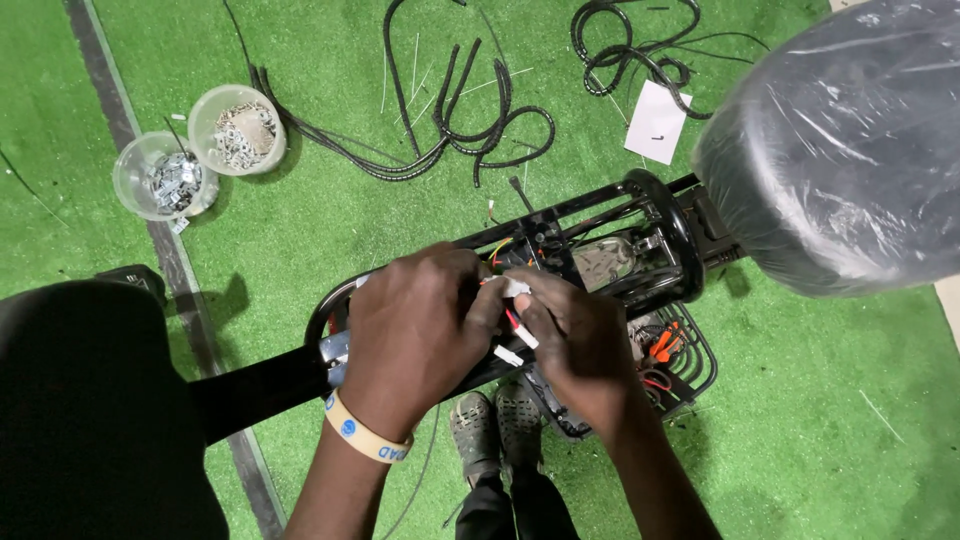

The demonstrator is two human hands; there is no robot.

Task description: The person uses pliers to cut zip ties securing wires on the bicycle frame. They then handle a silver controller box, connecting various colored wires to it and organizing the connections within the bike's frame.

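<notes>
- Both hands meet over the black tubular metal frame (pixel 600 215): the left hand (pixel 415 335), a pale yellow wristband (pixel 362 436) on its wrist, and the right hand (pixel 572 345) pinch small white plastic wire connectors (pixel 514 288) with red leads.
- Those connectors sit just above the frame's middle.
- Risk, as I judge it: tugging on the thin leads could pull them from the plugs.
- Farther off lie black cable bundles (pixel 470 110), two clear plastic tubs of metal parts (pixel 205 150) and a plastic-wrapped black seat (pixel 850 150).

2 plastic tubs (pixel 200 152) (metal bits inside), black cables (pixel 470 110), white card (pixel 657 122)
</notes>
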